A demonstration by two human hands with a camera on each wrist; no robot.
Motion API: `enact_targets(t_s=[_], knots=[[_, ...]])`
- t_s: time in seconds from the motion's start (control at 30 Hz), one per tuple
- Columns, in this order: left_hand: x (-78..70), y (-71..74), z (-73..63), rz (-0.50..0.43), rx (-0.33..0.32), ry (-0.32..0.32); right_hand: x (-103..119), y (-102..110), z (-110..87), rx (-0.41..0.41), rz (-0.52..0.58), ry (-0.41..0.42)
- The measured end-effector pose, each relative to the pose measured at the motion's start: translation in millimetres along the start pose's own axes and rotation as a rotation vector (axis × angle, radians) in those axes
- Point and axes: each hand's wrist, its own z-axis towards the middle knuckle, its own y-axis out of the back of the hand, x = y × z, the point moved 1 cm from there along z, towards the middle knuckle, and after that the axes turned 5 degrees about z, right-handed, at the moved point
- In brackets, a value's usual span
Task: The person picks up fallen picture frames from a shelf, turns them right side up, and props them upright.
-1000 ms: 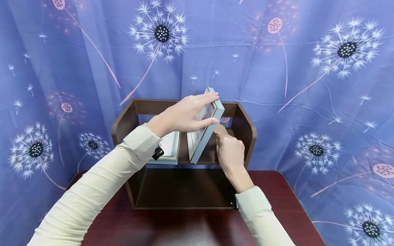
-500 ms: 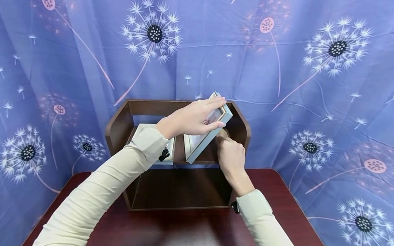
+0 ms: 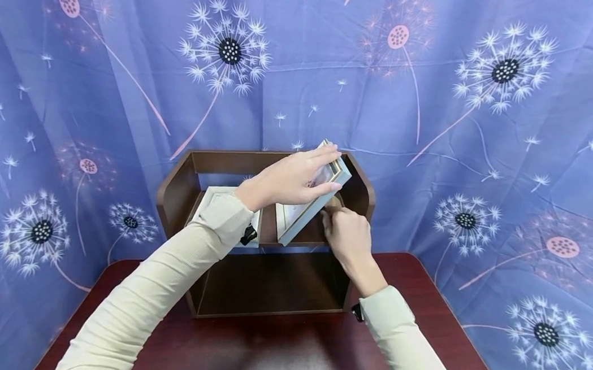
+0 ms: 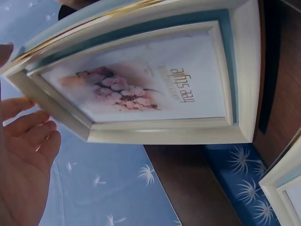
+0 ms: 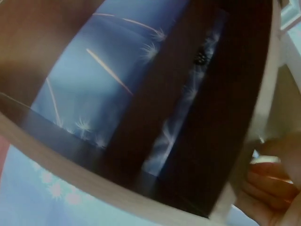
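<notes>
A pale picture frame with a flower print leans back over the right part of the top shelf. My left hand grips its upper end, fingers over the top edge and thumb along the side. In the left wrist view the print faces the camera, with curled fingers at the frame's end. My right hand is behind the frame, its fingers curled on the tan back stand. In the right wrist view those fingers are partly cut off by the image edge.
A second white picture frame lies on the left of the dark brown two-level shelf, partly behind my left arm. The shelf stands on a reddish-brown table. A blue dandelion curtain hangs behind.
The picture frame's top has tilted further right with my left hand on it. My right hand has stayed behind it, its fingers shifting slightly at the stand. The head view has shifted slightly.
</notes>
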Motion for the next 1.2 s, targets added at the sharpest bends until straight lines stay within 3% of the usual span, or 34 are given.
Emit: enact_targets(t_s=[0.17, 0.33, 0.5, 0.73, 1.0, 1.2], knots=[[14.0, 7.1, -6.0, -0.064, -0.060, 0.044, 1, 21, 4.4, -0.001, 0.041, 0.039], [33.7, 9.8, -12.5, -0.128, -0.087, 0.122, 5, 48, 14.1, -0.060, 0.102, 0.066], [51.0, -0.8, -20.8, -0.239, -0.092, 0.213, 14, 71, 23.7, -0.100, 0.138, 0.061], [72.1, -22.7, -32.4, -0.336, -0.118, 0.337, 25, 90, 34.5, -0.146, 0.127, -0.006], [85.3, -42.2, -38.6, -0.360, -0.067, 0.472, 32, 97, 46.5, -0.177, 0.116, -0.099], [86.3, -53.3, -35.9, -0.339, 0.037, 0.511, 38, 96, 53.7, -0.159, 0.118, -0.135]])
